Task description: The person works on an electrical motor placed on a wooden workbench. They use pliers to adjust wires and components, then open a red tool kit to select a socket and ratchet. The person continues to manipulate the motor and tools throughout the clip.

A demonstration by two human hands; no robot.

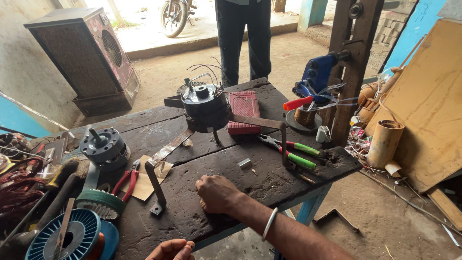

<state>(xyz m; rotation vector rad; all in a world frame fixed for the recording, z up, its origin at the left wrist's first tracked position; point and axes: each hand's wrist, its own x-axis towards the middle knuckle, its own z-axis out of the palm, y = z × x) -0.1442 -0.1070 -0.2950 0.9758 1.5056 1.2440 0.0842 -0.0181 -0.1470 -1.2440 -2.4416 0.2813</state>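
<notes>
Two hands here: the left hand barely pokes in at the bottom edge, fingers curled, can't tell if it's holding anything. The right hand sits as a closed fist, knuckles down on the dark workbench, gripping nothing visible. Just left stands a bent metal bracket, red-handled pliers beside it. Green-handled pliers lie further right. Farther back, the fan motor sits on its bracket arms.
</notes>
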